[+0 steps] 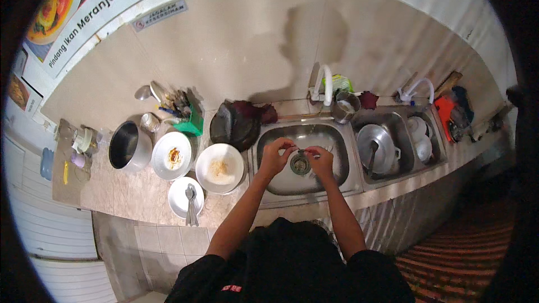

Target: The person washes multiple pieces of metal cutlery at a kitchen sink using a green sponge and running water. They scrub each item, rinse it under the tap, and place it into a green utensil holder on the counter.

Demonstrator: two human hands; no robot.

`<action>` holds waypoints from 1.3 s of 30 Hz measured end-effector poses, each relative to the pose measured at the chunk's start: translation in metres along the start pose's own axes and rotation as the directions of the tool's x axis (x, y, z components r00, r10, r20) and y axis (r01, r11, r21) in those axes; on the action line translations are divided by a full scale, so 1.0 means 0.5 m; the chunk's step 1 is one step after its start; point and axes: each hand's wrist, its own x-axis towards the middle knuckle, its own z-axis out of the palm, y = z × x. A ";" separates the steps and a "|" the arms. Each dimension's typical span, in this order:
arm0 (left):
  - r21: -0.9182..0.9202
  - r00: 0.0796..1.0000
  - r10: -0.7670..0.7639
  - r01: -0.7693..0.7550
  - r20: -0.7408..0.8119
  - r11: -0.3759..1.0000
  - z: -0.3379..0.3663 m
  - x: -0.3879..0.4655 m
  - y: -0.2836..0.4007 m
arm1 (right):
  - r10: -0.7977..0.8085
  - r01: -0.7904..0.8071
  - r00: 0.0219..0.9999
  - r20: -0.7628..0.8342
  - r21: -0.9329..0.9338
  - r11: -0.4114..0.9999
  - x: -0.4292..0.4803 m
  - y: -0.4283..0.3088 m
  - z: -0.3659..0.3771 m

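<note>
Both my hands are over the large steel sink basin. My left hand reaches in from the left and my right hand from the right, their fingertips almost meeting. Between them, both hands pinch a small dark item, too small to name. Just below the fingertips in the picture is the round drain strainer, with light bits in it. A few pale utensils or scraps, partly hidden, lie behind my right hand. The white faucet rises at the back of the basin.
Left of the sink are soiled white plates, a bowl, spoons, a pot and a green utensil holder. A dark pan stands nearer. Right basins hold an aluminium pot and white dishes.
</note>
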 end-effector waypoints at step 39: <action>-0.223 0.405 -0.825 0.829 -0.395 0.513 -0.680 -0.726 -0.118 | -0.044 -0.095 0.643 0.765 0.136 0.986 -0.399 -0.329 0.775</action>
